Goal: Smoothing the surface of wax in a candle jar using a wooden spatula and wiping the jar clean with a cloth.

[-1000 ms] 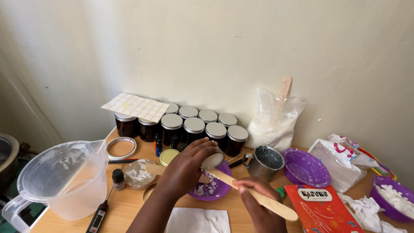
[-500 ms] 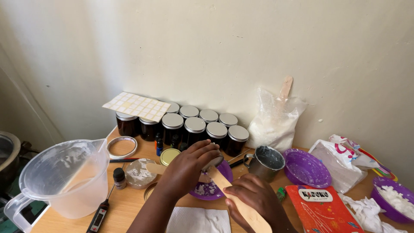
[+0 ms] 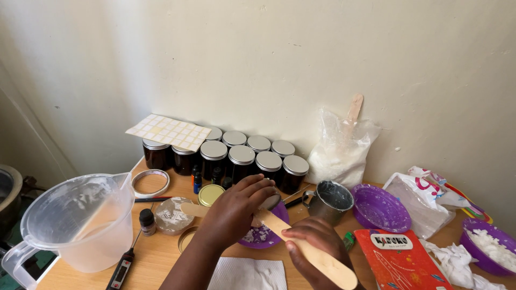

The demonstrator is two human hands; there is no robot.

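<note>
A flat pale wooden stirring stick (image 3: 309, 248) was clasped closed-fisted in the right hand (image 3: 314, 244), angled toward eleven o'clock for scraping. The small purple plastic bowl (image 3: 263, 233) was steadied under the left hand (image 3: 236, 212), whose grip could not be judged.

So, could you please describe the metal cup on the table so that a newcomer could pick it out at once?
Start from the row of dark jars with silver lids along the wall, and go to the row's right end, just in front of the white-filled plastic bag. The metal cup stands there, left of an empty purple bowl. It is the only grey metal vessel with a side handle.
</note>
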